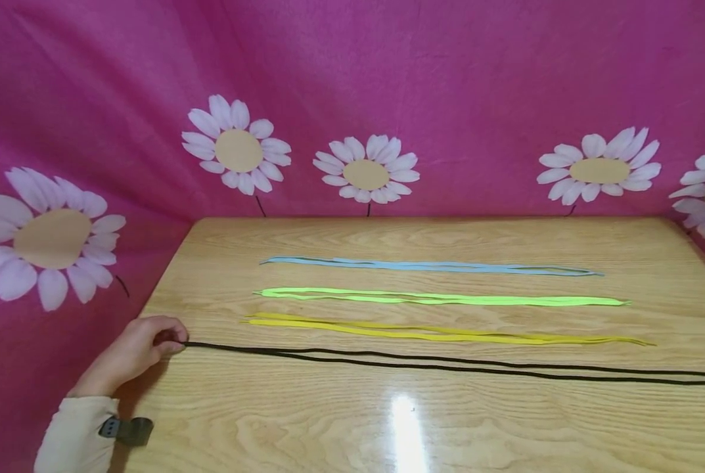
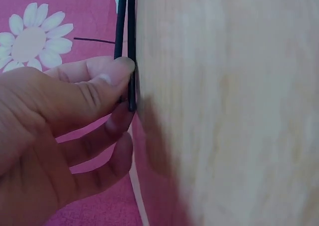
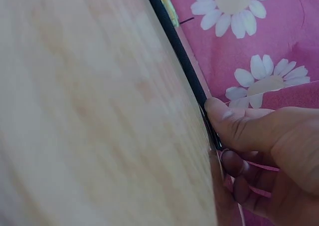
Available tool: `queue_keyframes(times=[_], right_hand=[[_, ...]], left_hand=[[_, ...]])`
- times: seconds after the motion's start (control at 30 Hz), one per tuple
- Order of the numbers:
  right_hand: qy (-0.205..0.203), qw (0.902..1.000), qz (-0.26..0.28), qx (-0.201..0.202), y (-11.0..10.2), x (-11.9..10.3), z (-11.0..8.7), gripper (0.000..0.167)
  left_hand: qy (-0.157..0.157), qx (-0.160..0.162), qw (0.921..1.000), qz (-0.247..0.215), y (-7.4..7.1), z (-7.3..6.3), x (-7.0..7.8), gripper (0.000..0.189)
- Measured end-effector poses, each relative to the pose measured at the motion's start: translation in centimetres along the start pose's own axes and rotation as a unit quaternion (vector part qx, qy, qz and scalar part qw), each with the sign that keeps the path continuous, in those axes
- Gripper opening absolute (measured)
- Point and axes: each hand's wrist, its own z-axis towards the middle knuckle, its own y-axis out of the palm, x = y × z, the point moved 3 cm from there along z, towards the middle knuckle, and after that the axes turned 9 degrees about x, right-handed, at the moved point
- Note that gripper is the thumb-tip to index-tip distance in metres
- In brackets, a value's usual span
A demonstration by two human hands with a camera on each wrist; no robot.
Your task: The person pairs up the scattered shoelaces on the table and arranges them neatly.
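Note:
A long black shoelace stretches in two strands across the table, from the left side out past the right edge of the head view. My left hand pinches its left end between thumb and fingers; in the left wrist view a tip of the black lace pokes out below the thumb. The right hand is outside the head view. In the right wrist view its thumb and fingers pinch the other end of the black lace, low over the tabletop.
Behind the black lace lie a yellow shoelace, a bright green shoelace and a light blue shoelace, roughly parallel on the wooden table. A pink cloth with daisies hangs behind and at the sides.

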Motion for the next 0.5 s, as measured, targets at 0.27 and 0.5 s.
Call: queue_keyframes(times=[0.27,0.5], right_hand=[[0.012,0.9914,0.129,-0.016,3.4,-7.0,5.6,0.053],[-0.035,0.9737,-0.207,0.09,3.7,-7.2,5.8,0.058]], left_hand=[[-0.014,-0.005,0.9996,0.022,-0.3,-0.1,-0.2,0.024],[-0.024,-0.017,0.9996,0.006,-0.1,-0.3,-0.4,0.023]])
